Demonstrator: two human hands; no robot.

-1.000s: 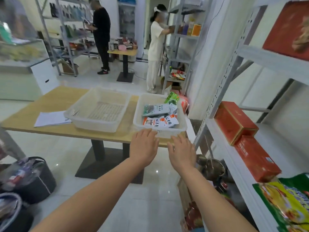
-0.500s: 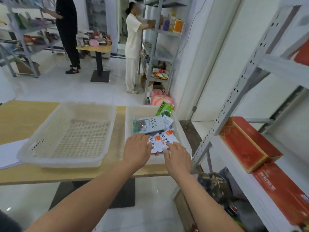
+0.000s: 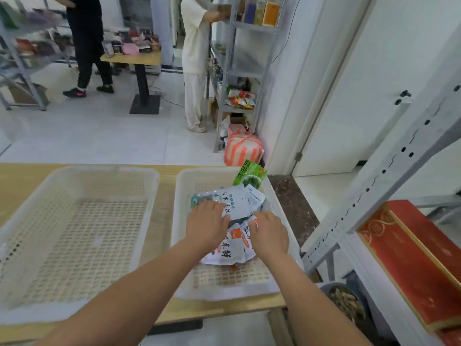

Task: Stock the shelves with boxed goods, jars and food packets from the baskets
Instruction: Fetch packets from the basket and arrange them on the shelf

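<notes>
A white mesh basket [image 3: 225,292] on the right of the table holds several food packets. A pale blue-grey packet [image 3: 238,199] lies on top, white-and-orange packets [image 3: 234,249] lie under it, and a green packet [image 3: 249,176] leans in the far right corner. My left hand [image 3: 208,227] rests palm down on the pale packet. My right hand [image 3: 269,234] lies on the white-and-orange packets with its fingertips curled at their upper edge. No packet is lifted. At the right stands a grey metal shelf [image 3: 374,193] with a long red box [image 3: 411,260] on it.
An empty white mesh basket [image 3: 104,169] sits left of the filled one on the wooden table [image 3: 163,196]. A pink striped bag [image 3: 243,148] lies on the floor beyond. A dark pot [image 3: 346,302] stands under the shelf. Two people work at far shelves near another table [image 3: 139,58].
My view has moved closer to the table. Both hands went forward over the right basket's front rim and now lie on the packets inside.
</notes>
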